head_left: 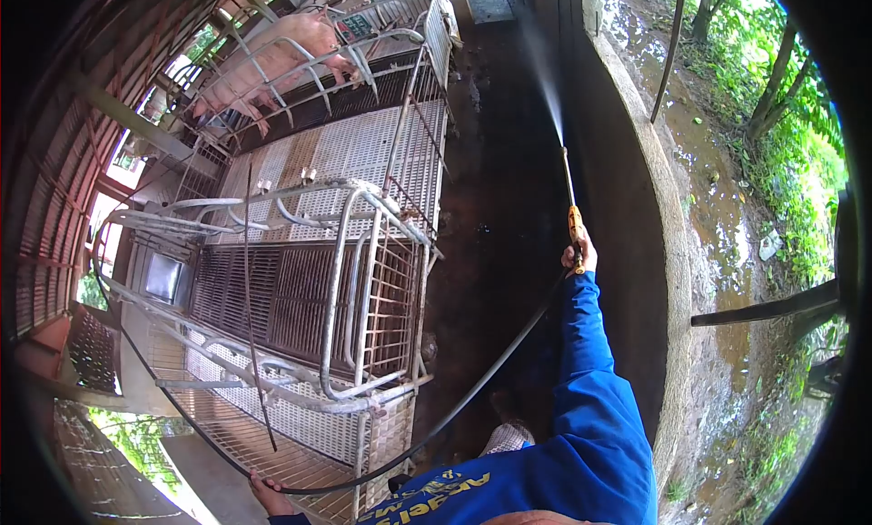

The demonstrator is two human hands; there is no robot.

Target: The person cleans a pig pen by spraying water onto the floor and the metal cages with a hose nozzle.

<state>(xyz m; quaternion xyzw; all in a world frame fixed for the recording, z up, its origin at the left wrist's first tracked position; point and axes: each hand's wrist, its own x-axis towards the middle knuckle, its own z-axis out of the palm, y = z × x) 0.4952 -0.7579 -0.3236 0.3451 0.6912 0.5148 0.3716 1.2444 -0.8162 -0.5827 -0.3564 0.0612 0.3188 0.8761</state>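
Observation:
My right hand [581, 252], at the end of a blue sleeve, is wrapped round the yellow grip of a spray gun [574, 223]. White water spray [548, 91] leaves its long nozzle toward the top of the view, over the dark wet floor [500, 189]. From the gun a black hose [472, 393] curves down to the lower left. There my left hand [270, 495] holds the hose, its fingers bent round it, beside the metal pens.
Metal pens [341, 280] with slatted floors stand on the left. A pig [272, 62] is behind bars at the upper left. A low concrete wall [649, 171] runs along the right, with muddy ground [718, 225] and plants beyond. A dark post [767, 304] juts in.

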